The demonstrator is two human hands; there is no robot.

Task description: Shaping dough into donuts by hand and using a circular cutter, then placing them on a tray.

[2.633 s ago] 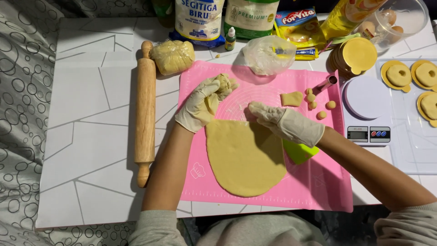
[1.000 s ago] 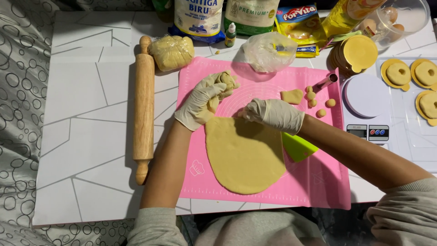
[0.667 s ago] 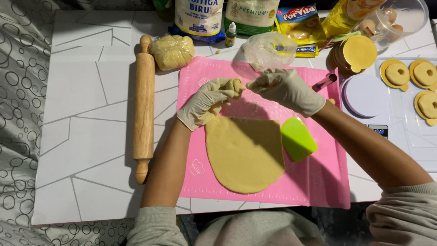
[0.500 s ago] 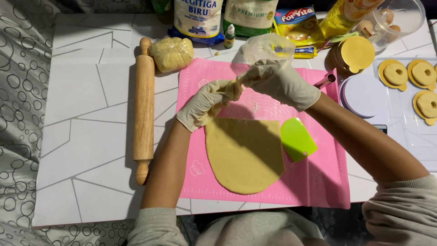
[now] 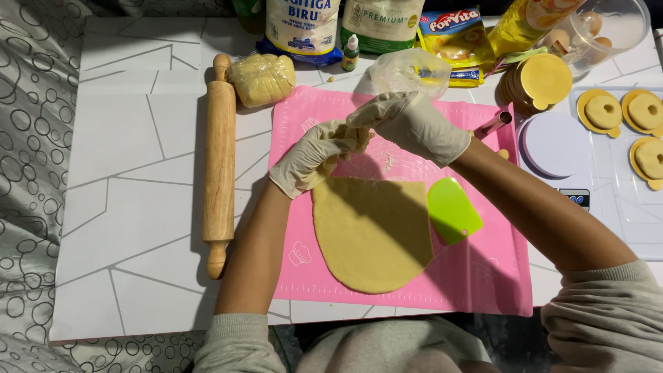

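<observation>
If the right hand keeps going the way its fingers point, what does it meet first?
The right hand points left toward the left hand, which holds a dough lump. It would likely meet that dough first; the fingertips look nearly touching already.

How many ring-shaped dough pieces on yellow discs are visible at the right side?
3: one left in the upper pair, one beside it, one below at the frame edge. More may be out of view.

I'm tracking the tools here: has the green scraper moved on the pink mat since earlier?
Yes. The green scraper, earlier under the right hand, now lies exposed beside the rolled dough on the pink mat.
</observation>
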